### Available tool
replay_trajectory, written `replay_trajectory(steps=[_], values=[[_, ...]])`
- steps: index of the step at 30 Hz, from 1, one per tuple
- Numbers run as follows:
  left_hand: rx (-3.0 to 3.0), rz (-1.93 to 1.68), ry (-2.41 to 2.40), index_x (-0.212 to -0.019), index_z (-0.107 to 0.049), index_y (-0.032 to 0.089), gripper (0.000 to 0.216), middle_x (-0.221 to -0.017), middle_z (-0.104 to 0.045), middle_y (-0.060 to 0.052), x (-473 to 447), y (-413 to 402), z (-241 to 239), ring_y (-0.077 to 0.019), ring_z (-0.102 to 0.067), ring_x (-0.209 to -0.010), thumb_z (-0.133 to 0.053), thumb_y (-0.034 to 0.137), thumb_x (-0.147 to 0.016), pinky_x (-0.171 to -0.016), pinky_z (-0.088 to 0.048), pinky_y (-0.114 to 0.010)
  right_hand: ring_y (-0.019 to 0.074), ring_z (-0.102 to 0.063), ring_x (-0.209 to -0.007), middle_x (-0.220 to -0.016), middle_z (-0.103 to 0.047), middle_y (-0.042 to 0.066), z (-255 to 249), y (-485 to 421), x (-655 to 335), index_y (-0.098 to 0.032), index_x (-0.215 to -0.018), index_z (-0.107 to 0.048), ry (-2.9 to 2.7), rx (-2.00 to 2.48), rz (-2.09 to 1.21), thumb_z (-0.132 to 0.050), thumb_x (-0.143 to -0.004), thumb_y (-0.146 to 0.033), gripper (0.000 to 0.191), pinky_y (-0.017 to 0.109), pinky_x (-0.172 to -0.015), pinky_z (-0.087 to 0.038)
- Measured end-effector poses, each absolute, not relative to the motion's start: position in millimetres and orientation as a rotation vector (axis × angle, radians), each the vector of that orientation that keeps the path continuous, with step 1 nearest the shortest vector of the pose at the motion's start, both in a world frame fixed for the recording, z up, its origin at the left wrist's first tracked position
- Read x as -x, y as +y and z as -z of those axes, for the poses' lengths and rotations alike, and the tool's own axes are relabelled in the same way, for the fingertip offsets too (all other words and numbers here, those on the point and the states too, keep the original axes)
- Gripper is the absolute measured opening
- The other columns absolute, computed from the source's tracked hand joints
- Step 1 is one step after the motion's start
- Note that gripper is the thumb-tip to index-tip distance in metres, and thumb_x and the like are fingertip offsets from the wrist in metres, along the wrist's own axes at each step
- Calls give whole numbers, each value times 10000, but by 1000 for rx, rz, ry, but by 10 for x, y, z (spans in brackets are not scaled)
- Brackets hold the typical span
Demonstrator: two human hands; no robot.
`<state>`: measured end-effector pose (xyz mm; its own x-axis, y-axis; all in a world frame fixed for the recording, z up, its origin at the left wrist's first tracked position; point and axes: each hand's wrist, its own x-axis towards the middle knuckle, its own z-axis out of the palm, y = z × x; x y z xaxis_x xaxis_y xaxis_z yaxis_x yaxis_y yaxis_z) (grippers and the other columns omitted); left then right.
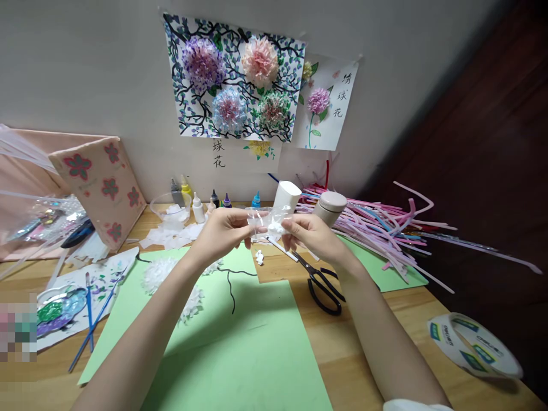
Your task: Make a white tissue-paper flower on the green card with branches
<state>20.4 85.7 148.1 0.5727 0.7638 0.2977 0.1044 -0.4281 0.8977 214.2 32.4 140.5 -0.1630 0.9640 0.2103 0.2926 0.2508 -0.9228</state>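
Observation:
Between my two hands is a small clear plastic bag [260,219], held up above the far part of the table. My left hand [226,229] pinches its left edge. At the other side, my right hand [311,231] has thumb and fingers closed on the bag, beside a soft-looking white lump [276,226]. Whether that lump is inside the bag I cannot tell. A small white twisted piece [260,257] lies on the wood below. Black-handled scissors [323,282] rest under my right forearm. White paper flowers [159,275] lie on the green sheet [252,348], partly hidden by my left forearm.
Pink and white pipe cleaners [385,234] are heaped at the right, beside a lidded canister [330,208]. A tape roll [475,345] lies at the right front. Paint bottles [198,209] stand by the wall. Brushes [96,319] and a paint palette [64,308] are at left.

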Motion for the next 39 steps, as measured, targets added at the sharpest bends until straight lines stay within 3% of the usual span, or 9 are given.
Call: replay_trajectory(steps=[3,8,15,20,26,33,39], values=[[-1888,-876,686,-888,-732,163,254,-494,-594,4,-208,855,-1481,-67,-463,-394,-684,337,-710,-370,-335,-182,81,-472,-420,-476,-514,-27,-1404,317,-2132,-160,-557,-534,-1526,1180,-981,-613,-747,-561,450,204,-416,-379],[-1870,-832,671,-903,-728,159,276,-436,-553,21,-233,827,-1501,-68,-466,-385,-684,350,-709,-366,-349,-174,67,-385,-363,-400,-423,-57,-1371,306,-2075,-171,-499,-498,-1425,1147,-872,-614,-734,-579,484,204,-365,-318],[-1974,-842,592,-799,-720,161,240,-617,-642,-25,-201,835,-1488,-69,-475,-442,-639,381,-751,-390,-383,-188,116,-520,-573,-618,-607,20,-1397,268,-2038,-156,-661,-612,-1687,1157,-670,-507,-880,-430,367,232,-539,-403],[-2219,-984,606,-608,-655,161,252,-422,-461,42,-177,800,-1482,-52,-346,-415,-619,347,-773,-397,-282,-188,121,-519,-565,-601,-605,16,-1435,216,-2010,-158,-662,-633,-1726,1258,-505,-499,-890,-413,367,233,-529,-380],[-2148,-1080,689,-598,-650,153,269,-445,-516,18,-131,831,-1497,-61,-407,-400,-641,374,-751,-392,-314,-197,115,-506,-516,-538,-593,22,-1437,205,-2009,-154,-543,-599,-1692,1197,-607,-444,-893,-500,516,231,-520,-389],[-1871,-1102,688,-770,-684,160,215,-524,-567,6,-79,889,-1542,-76,-492,-422,-666,369,-726,-388,-401,-190,116,-510,-499,-524,-598,20,-1470,208,-2116,-156,-540,-604,-1690,1095,-798,-483,-862,-525,504,236,-510,-396],[-1849,-1206,736,-739,-629,164,193,-625,-633,-20,31,962,-1592,-100,-575,-533,-651,356,-738,-488,-463,-203,130,-539,-521,-552,-632,35,-1458,229,-2246,-159,-568,-610,-1687,1094,-859,-495,-843,-550,492,244,-505,-401]])
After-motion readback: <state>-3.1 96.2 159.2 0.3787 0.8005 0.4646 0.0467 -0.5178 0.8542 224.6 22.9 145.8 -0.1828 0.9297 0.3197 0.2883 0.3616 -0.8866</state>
